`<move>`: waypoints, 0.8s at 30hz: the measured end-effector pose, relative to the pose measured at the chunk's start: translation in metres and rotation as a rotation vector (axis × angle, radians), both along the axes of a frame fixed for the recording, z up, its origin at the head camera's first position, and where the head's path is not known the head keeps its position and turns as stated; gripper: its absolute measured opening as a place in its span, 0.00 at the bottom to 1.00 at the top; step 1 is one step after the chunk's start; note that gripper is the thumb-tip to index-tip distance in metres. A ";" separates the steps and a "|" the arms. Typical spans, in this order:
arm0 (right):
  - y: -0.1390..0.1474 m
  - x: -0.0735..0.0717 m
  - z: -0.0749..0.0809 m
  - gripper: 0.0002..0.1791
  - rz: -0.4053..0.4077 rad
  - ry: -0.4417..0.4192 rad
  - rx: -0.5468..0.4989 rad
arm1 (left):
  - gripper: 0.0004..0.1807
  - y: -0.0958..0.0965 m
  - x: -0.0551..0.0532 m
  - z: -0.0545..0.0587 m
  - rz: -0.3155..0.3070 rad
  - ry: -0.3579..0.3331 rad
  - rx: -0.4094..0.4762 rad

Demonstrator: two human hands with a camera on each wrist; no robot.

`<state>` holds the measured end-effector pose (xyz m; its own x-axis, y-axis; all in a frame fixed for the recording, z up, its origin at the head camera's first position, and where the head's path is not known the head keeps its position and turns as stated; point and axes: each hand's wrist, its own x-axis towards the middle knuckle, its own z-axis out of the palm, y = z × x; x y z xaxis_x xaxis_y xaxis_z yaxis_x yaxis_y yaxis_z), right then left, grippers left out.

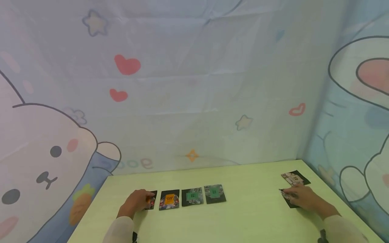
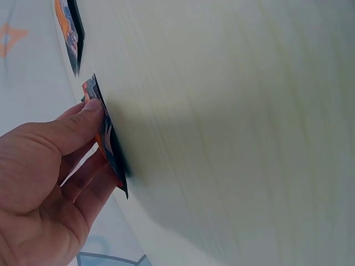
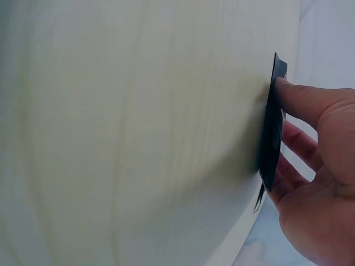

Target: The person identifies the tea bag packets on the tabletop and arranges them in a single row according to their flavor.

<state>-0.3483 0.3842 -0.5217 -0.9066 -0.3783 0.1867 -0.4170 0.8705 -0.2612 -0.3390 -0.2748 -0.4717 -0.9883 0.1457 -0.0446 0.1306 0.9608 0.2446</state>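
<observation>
My left hand (image 1: pixel 136 201) is at the left end of a row of small flat packets. Thumb and fingers pinch a dark packet with an orange and red front (image 2: pixel 111 145) by its edges, and it stands close over the table. Beside it lie an orange-labelled packet (image 1: pixel 169 199) and two green-labelled ones, the nearer (image 1: pixel 192 197) and the farther (image 1: pixel 215 194). Far to the right, my right hand (image 1: pixel 308 199) holds another dark packet (image 3: pixel 272 130) between thumb and fingers; the hand covers part of its front. Just behind that hand lies a packet with a pale label (image 1: pixel 295 178).
The pale yellow-green table (image 1: pixel 249 216) has its back edge against a hanging cloth (image 1: pixel 194 84) printed with hearts and stars. More printed cloth (image 1: pixel 364 135) closes off the right side, and a large cartoon animal (image 1: pixel 45 162) shows on the left.
</observation>
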 end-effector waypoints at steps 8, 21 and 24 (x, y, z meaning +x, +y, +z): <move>-0.012 -0.002 -0.001 0.18 0.043 0.063 -0.002 | 0.23 -0.001 -0.002 -0.003 -0.002 0.009 -0.011; -0.040 -0.005 0.004 0.18 0.040 0.001 -0.053 | 0.22 0.001 -0.002 -0.004 -0.012 0.028 -0.020; -0.048 -0.007 0.002 0.18 0.071 0.017 -0.065 | 0.22 0.001 -0.003 -0.005 -0.008 0.026 -0.025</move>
<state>-0.3557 0.3365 -0.5196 -0.8743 -0.4281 0.2286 -0.4822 0.8199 -0.3085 -0.3423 -0.2742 -0.4763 -0.9879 0.1532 -0.0229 0.1447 0.9653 0.2173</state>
